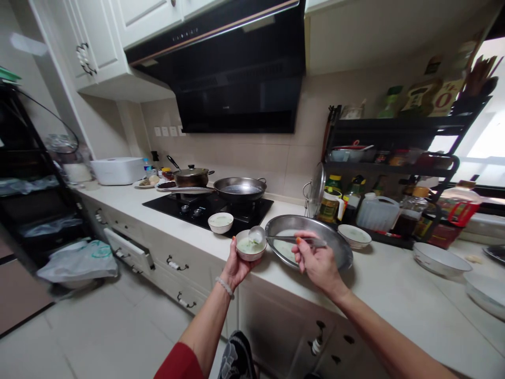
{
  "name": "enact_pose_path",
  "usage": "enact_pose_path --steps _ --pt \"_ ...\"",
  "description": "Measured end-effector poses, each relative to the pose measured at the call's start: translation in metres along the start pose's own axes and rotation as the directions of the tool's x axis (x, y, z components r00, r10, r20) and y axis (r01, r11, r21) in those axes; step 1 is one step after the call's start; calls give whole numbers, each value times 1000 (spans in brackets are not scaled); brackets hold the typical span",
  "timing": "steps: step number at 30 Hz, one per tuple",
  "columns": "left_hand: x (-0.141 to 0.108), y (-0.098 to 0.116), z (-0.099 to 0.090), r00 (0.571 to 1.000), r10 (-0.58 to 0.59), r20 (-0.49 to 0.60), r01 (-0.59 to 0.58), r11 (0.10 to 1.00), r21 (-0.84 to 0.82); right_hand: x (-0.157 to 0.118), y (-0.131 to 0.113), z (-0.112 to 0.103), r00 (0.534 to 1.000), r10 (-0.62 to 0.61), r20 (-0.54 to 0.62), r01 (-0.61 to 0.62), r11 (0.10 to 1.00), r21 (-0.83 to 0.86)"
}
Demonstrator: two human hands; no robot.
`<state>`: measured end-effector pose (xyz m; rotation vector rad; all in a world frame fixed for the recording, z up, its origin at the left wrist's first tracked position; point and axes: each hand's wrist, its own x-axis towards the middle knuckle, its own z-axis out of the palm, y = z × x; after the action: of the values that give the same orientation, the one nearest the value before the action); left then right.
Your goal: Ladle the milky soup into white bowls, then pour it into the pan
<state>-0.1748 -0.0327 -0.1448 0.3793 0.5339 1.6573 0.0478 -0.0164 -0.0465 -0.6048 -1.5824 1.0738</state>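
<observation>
My left hand (pixel 235 267) is closed round a small white bowl (pixel 251 256) of pale soup with green bits, held up at the counter's front edge. My right hand (pixel 314 258) grips the handle of a metal ladle (pixel 257 235); the ladle's head is over that bowl, tilted at its rim. Beneath the ladle's handle stands a wide steel basin (pixel 338 239) with whitish soup in it. Another filled bowl (pixel 220 223) sits at the cooktop's front edge, left of the held one. To the basin's right is one more soup bowl (pixel 354 237).
On the black cooktop (pixel 177 210) are a steel wok (pixel 240 190) and a lidded pot (pixel 192 177). A black rack (pixel 394 167) with bottles and jars stands at the right rear. White bowls (pixel 442 260) lie farther right. Below the counter, a drawer (pixel 129 248) juts out.
</observation>
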Motion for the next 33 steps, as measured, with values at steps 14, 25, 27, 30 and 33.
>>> enact_pose_path --steps 14,25,27,30,33 --pt "0 0 -1 1000 9 -10 -9 1000 -3 -1 4 -26 966 95 -239 -63 989 136" --pt "-1 1 1 1000 0 -14 -1 1000 -12 3 25 -109 946 5 -325 -83 971 -225" --pt "-1 2 0 1000 -1 -14 1 1000 -14 0 30 -109 959 9 -284 -90 957 -274" --pt "0 2 -2 1000 -5 -1 4 1000 -19 -4 33 -102 968 60 -242 -126 956 -266" --pt "1 1 -4 1000 -4 -8 4 1000 -16 -3 34 -97 962 79 -262 -135 970 -203"
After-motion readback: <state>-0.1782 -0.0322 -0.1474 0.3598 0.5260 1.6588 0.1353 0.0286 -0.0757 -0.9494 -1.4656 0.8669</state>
